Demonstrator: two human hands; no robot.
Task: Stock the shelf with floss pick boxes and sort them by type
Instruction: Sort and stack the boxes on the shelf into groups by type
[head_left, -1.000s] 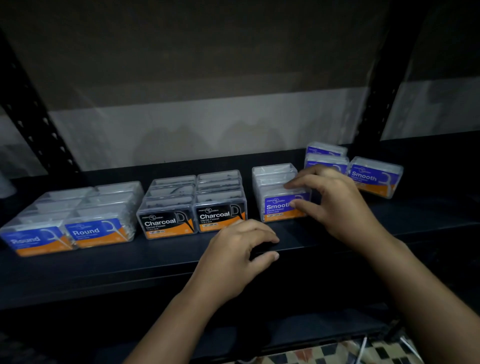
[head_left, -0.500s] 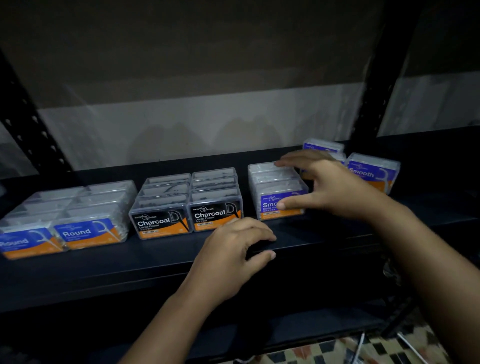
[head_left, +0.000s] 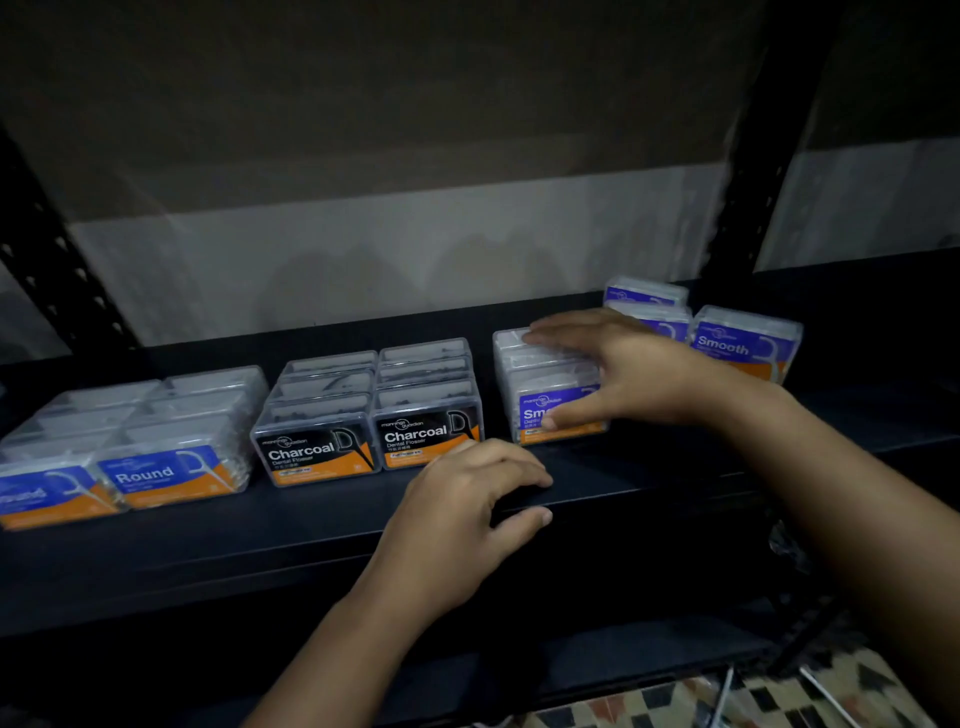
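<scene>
On the black shelf (head_left: 208, 540) the floss boxes stand in groups. Blue Round boxes (head_left: 166, 467) fill two rows at the left. Black Charcoal boxes (head_left: 363, 441) form two rows in the middle. A single row of purple Smooth boxes (head_left: 540, 384) stands right of them. My right hand (head_left: 618, 369) lies over that row, fingers stretched along the tops and thumb against the front box's label. Behind it a few loose Smooth boxes (head_left: 743, 343) sit askew. My left hand (head_left: 467, 504) rests on the shelf's front part, fingers loosely bent, holding nothing.
A perforated black upright (head_left: 748, 171) rises behind the loose boxes at the right, another upright (head_left: 57, 270) at the left. A pale wall closes the back. A lower shelf and patterned floor (head_left: 727, 701) show below.
My right hand has reached farther back along the Smooth row, its fingers now stretched flat over the rear boxes. The left hand has stayed on the shelf. The view has shifted slightly.
</scene>
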